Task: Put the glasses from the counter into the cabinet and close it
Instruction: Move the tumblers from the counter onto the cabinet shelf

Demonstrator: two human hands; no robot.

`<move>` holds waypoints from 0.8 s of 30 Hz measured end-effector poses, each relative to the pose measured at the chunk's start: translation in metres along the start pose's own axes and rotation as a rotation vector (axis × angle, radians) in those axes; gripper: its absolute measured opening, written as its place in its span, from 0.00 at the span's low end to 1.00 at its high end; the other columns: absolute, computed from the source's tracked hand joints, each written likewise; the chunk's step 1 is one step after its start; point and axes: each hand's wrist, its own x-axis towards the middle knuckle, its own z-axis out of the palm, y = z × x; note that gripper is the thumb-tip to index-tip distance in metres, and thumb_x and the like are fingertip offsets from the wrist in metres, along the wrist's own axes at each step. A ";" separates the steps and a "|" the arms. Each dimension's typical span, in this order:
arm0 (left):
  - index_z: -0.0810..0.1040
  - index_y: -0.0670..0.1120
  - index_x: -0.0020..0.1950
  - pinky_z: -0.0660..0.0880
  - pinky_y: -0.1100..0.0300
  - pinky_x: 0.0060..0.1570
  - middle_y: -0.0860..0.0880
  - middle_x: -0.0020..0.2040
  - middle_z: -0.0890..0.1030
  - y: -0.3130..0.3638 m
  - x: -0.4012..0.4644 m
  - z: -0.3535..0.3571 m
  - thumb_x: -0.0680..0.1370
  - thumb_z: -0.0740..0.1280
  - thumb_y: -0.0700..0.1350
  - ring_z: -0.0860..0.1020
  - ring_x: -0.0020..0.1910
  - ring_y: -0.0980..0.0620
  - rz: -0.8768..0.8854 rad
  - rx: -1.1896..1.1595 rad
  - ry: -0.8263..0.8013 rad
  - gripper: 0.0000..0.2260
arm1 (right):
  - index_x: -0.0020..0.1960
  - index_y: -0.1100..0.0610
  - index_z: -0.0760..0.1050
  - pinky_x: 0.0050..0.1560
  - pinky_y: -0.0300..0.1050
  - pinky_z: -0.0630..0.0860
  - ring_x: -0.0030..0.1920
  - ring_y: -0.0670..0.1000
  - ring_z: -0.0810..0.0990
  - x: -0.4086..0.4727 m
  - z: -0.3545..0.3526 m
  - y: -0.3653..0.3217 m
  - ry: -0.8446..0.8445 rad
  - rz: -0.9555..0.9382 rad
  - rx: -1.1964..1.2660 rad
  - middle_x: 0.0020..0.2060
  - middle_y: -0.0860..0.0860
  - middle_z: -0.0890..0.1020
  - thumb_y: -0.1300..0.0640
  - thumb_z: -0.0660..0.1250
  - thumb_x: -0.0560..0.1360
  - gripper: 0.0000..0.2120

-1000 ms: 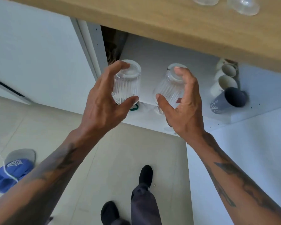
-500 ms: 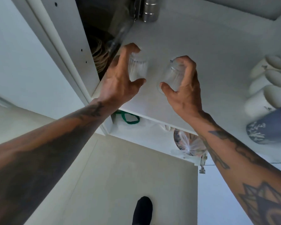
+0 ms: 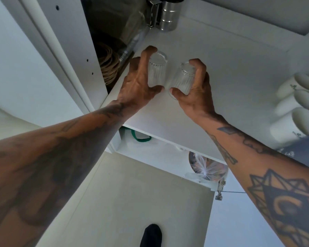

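Lowering onto the cabinet shelf (image 3: 221,68) now (previously mid-air), left hand (image 3: 137,86) and right hand (image 3: 198,91) are each gripping a ribbed glass (image 3: 157,72), near the white mugs (image 3: 296,97).

Open shelf with clutter at the edges

The white shelf (image 3: 230,77) lies bare around both hands and toward 3 o'clock, up to a row of white mugs (image 3: 296,100) at the right edge. At 12 o'clock a steel canister (image 3: 169,15) blocks the back; at 10 o'clock, coiled rope (image 3: 109,66) fills the neighbouring compartment.
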 end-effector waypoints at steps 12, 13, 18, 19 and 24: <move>0.68 0.49 0.71 0.83 0.57 0.45 0.47 0.67 0.73 0.082 -0.130 -0.153 0.73 0.75 0.45 0.81 0.51 0.49 0.021 0.091 -0.047 0.29 | 0.75 0.58 0.60 0.67 0.42 0.66 0.72 0.57 0.67 -0.100 -0.091 -0.165 -0.040 0.245 -0.017 0.73 0.56 0.65 0.55 0.73 0.73 0.35; 0.70 0.51 0.70 0.83 0.58 0.45 0.49 0.65 0.74 0.090 -0.139 -0.172 0.73 0.76 0.44 0.81 0.51 0.50 0.036 0.073 -0.057 0.28 | 0.73 0.56 0.62 0.65 0.38 0.66 0.71 0.56 0.69 -0.110 -0.100 -0.183 -0.039 0.247 -0.008 0.72 0.55 0.66 0.56 0.74 0.72 0.34; 0.77 0.55 0.60 0.78 0.74 0.40 0.54 0.53 0.79 0.144 -0.151 -0.266 0.69 0.78 0.50 0.82 0.43 0.62 0.096 0.087 -0.133 0.21 | 0.64 0.64 0.72 0.59 0.25 0.55 0.66 0.63 0.69 -0.124 -0.128 -0.306 -0.016 0.271 -0.043 0.62 0.62 0.74 0.72 0.76 0.49 0.42; 0.79 0.55 0.58 0.77 0.76 0.40 0.55 0.52 0.79 0.157 -0.148 -0.285 0.71 0.73 0.54 0.81 0.41 0.63 0.102 0.106 -0.132 0.16 | 0.56 0.74 0.74 0.59 0.30 0.54 0.60 0.73 0.67 -0.126 -0.133 -0.322 0.205 0.247 -0.057 0.52 0.68 0.75 0.81 0.49 0.41 0.43; 0.72 0.58 0.64 0.81 0.62 0.36 0.56 0.58 0.77 0.217 -0.105 -0.358 0.76 0.66 0.54 0.80 0.44 0.58 0.127 0.110 -0.030 0.17 | 0.63 0.33 0.57 0.56 0.14 0.56 0.68 0.38 0.65 -0.116 -0.192 -0.377 -0.072 0.010 0.150 0.69 0.37 0.61 0.47 0.70 0.72 0.29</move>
